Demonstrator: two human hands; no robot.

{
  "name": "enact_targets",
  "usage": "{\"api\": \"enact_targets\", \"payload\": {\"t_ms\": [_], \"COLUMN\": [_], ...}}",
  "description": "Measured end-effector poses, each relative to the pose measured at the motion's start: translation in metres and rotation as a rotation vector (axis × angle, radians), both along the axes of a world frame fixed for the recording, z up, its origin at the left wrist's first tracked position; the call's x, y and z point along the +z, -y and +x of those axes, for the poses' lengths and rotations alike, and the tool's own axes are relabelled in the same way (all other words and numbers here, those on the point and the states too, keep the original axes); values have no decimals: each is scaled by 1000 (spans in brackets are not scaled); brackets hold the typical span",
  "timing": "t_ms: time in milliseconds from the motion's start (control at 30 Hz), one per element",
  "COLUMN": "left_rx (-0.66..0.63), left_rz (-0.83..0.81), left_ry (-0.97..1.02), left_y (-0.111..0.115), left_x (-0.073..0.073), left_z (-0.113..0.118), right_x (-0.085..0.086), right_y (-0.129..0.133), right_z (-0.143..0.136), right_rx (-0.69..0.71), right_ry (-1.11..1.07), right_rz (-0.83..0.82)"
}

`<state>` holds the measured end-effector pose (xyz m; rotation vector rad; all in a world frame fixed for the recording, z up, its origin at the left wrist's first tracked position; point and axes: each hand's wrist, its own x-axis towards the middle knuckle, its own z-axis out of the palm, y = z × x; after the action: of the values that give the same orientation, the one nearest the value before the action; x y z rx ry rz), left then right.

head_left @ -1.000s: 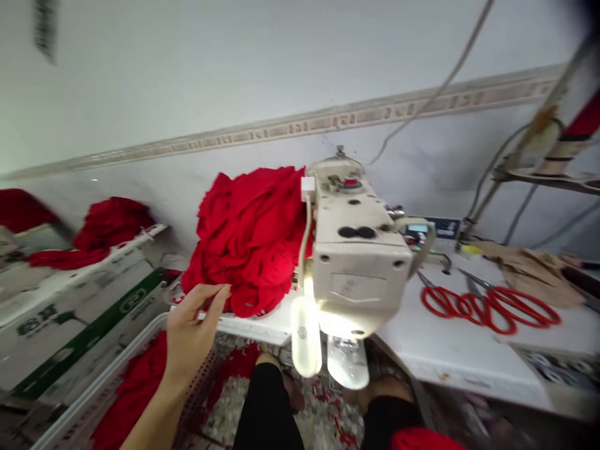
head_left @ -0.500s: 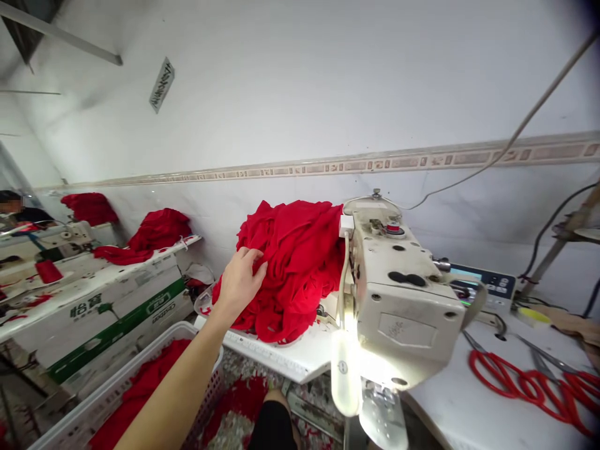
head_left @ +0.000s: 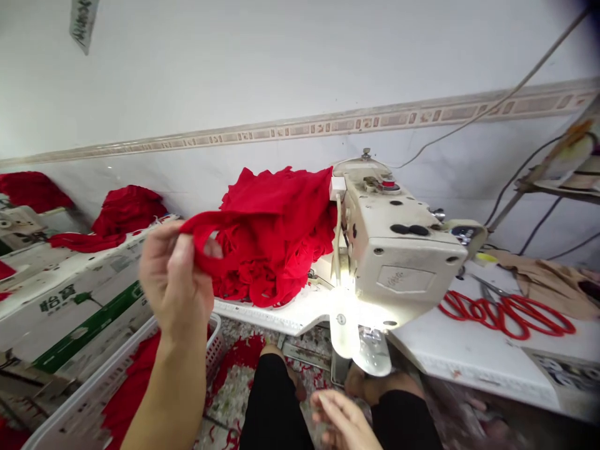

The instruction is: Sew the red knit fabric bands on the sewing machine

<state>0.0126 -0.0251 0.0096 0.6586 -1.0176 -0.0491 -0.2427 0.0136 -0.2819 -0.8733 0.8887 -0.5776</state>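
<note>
My left hand (head_left: pixel 175 269) is closed, pinching the edge of a red fabric piece (head_left: pixel 248 228) between thumb and fingers. Where it is gripped, the fabric forms a band-like loop with an opening, and the rest stretches back over a heap of red fabric (head_left: pixel 276 284). The heap lies on the white table left of a sewing machine (head_left: pixel 403 250), whose lamp is lit. Low in the view, my right hand (head_left: pixel 344 422) hovers above my lap near the machine's front, its fingers loosely apart and holding nothing. The hand is partly cut off by the lower edge.
Red-handled scissors (head_left: pixel 510 312) lie on the table at right, near tan cloth (head_left: pixel 544 281). A white plastic basket (head_left: pixel 213 344) with red fabric stands at lower left. Another sewing table (head_left: pixel 98 312) bears red piles farther left. Red scraps (head_left: pixel 241 359) litter the floor.
My left hand has gone from resting on the heap to lifting a red fabric piece toward me and leftward. My right hand has come into view at the bottom. The camera view has shifted.
</note>
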Motion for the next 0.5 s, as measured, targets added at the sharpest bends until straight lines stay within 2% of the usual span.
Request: {"api": "enact_targets", "payload": {"t_ms": [67, 167, 233, 300, 367, 400, 500], "left_rx": [1, -92, -194, -307, -389, -410, -457], "left_rz": [4, 308, 562, 764, 896, 943, 1058], "left_ry": [-51, -121, -161, -201, -241, -259, -287], "left_y": [-24, -47, -51, -49, -46, -45, -51], "left_x": [-15, -51, -80, -109, -137, -150, -180], "left_z": [-23, -53, -66, -72, -70, -66, -56], "right_x": [8, 25, 30, 28, 21, 18, 17], "right_y": [-2, -15, -24, -31, -35, -35, -25], "right_z": [11, 29, 38, 39, 29, 20, -18], "right_rx": [-61, -49, 43, 230, 358, 366, 197], "right_ry": [90, 262, 369, 375, 299, 250, 125], "right_rz": [41, 22, -9, 29, 90, 106, 89]}}
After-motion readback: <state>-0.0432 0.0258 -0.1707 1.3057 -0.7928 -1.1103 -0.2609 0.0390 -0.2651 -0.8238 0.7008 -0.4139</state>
